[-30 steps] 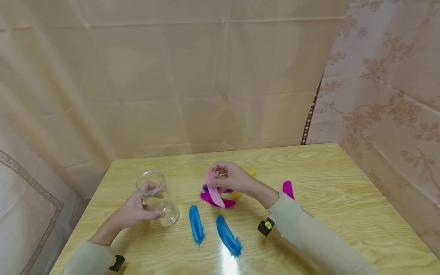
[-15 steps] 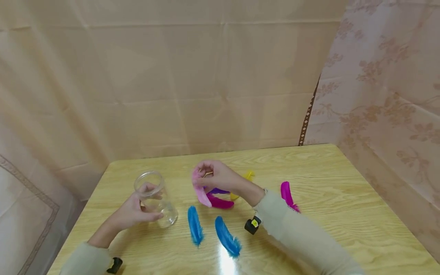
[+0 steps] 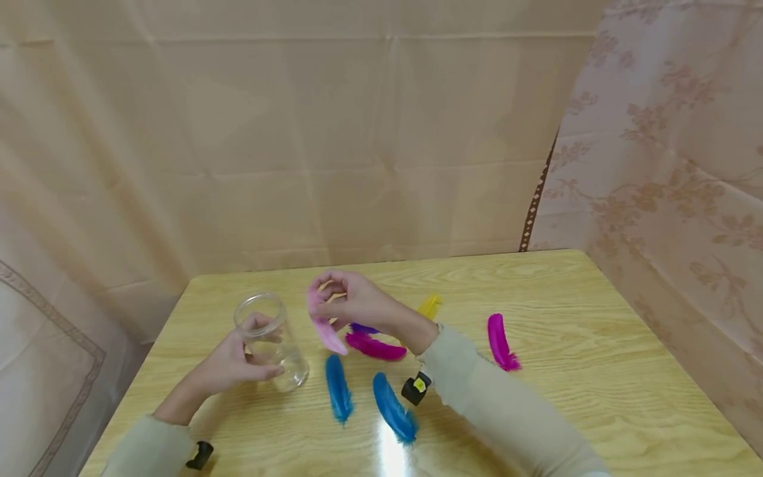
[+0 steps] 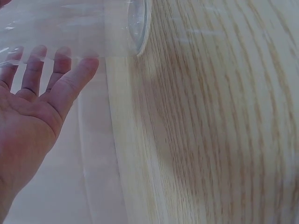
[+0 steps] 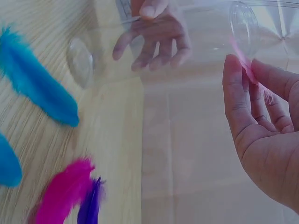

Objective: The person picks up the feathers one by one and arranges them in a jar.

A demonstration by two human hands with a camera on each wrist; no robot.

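Observation:
A tall clear jar point(image 3: 285, 361) stands at the left of the table, its round mouth facing up. My left hand point(image 3: 229, 364) holds it, fingers behind and thumb in front; the left wrist view shows the fingertips along the jar wall point(image 4: 84, 28). My right hand point(image 3: 352, 301) pinches a light pink feather point(image 3: 329, 336) between thumb and fingers, just right of the jar's mouth. In the right wrist view the pink feather point(image 5: 250, 72) points up from the fingertips near the jar's rim point(image 5: 243, 28).
Two blue feathers point(image 3: 338, 391) lie in front of the right hand. Behind them are a magenta feather point(image 3: 377, 347), a purple feather point(image 3: 362, 328) and a yellow feather point(image 3: 429, 306), partly hidden by the forearm. Another magenta feather point(image 3: 501, 341) lies farther right. A beige curtain point(image 3: 381, 146) hangs behind the table.
My right hand has moved left with the pink feather, from above the magenta and purple feathers to near the jar. The left hand and the jar have stayed in place.

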